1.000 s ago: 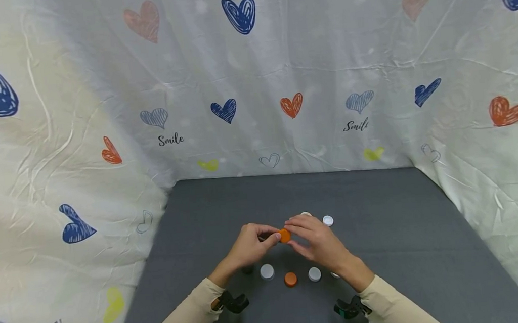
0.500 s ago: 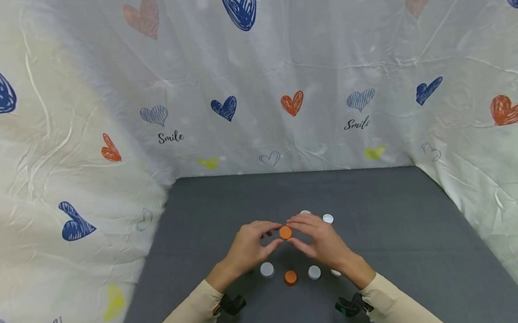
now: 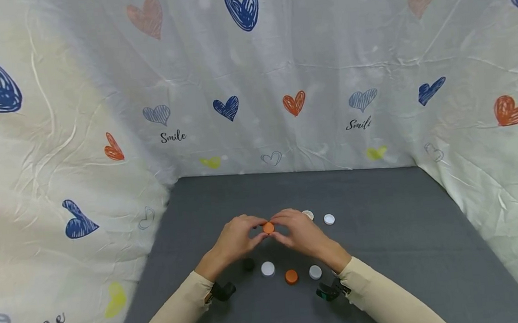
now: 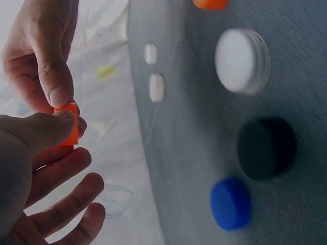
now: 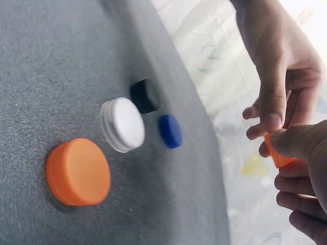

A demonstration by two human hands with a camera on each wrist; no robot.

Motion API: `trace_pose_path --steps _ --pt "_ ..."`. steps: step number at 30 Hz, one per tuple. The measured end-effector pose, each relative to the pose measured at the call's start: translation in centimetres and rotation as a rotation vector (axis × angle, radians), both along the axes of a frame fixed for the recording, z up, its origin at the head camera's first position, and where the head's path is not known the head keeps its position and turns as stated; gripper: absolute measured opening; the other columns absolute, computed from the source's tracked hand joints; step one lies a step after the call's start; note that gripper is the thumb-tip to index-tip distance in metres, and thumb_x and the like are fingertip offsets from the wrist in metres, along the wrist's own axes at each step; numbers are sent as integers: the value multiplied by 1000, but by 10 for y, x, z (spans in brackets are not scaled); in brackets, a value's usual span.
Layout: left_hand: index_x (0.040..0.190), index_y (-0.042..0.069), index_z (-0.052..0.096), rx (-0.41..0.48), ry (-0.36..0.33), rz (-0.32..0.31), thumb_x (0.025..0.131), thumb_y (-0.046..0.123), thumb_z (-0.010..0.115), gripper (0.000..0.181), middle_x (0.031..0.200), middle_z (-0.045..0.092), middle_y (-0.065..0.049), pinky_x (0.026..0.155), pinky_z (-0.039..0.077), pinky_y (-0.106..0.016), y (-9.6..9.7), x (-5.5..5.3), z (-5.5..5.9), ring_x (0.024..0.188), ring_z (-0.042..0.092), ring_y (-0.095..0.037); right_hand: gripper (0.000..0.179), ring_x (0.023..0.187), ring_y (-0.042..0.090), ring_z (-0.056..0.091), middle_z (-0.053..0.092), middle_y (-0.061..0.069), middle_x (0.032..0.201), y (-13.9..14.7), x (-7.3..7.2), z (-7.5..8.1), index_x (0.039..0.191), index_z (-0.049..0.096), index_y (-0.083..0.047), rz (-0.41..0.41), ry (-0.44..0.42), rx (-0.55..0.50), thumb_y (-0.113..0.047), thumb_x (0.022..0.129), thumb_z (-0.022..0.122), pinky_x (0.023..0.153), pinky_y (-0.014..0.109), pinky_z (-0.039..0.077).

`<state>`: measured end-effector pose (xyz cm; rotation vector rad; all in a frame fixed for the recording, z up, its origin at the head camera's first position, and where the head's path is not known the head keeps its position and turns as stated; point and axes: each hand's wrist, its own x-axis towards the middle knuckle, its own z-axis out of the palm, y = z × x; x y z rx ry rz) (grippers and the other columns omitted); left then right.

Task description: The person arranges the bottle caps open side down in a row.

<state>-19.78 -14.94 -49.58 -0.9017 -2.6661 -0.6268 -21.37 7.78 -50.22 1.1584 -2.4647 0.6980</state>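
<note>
Between my two hands, raised over the table, is an orange bottle cap (image 3: 268,227). My left hand (image 3: 234,238) pinches its left side between thumb and forefinger; my right hand (image 3: 302,233) pinches the other side. In the left wrist view both thumbs lie against the orange cap (image 4: 74,133), and the other left fingers are loosely spread. Below the hands on the table are a black cap (image 3: 248,265), a white cap (image 3: 268,269), a second orange cap (image 3: 291,276) and another white cap (image 3: 315,272). A blue cap (image 4: 231,204) shows in the wrist views; the left hand hides it from the head view.
Two white caps (image 3: 329,219) lie farther back, one partly behind the right hand. The grey tabletop (image 3: 386,273) reaches to a white curtain (image 3: 323,50) printed with hearts. Black wrist cameras (image 3: 223,291) hang beneath both forearms.
Both hands have moved left and slightly away with the orange cap. The right fingers, earlier beside the cap, now close in on it together with the left. The caps on the table stay put.
</note>
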Motion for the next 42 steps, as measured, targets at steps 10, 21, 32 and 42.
trace_pose_path --steps 10,21,32,42 --pt "109 21 77 -248 38 7 85 27 80 25 100 75 7 79 55 -41 -4 -11 -30 88 66 -17 17 100 15 67 74 -3 101 -19 -10 -34 101 76 -15 4 -71 92 -24 86 78 86 37 56" --pt "86 24 74 -438 123 42 86 35 78 12 83 72 6 68 52 -42 0 -15 -52 77 61 -21 14 98 18 68 74 -3 97 -29 -12 -56 93 77 -16 -30 -4 210 -27 85 78 88 37 54" --pt "84 23 72 -515 130 43 87 32 77 11 83 71 5 70 47 -39 2 -10 -60 81 59 -21 9 89 18 66 72 -5 90 -36 -9 -64 85 77 -19 -61 56 306 -28 84 78 87 39 52" --pt "94 19 71 -449 142 39 87 37 74 19 92 70 2 70 51 -41 0 -20 -38 82 61 -21 17 95 20 67 72 -2 93 -17 -15 -42 92 76 -14 -61 3 278 -30 89 74 90 42 53"
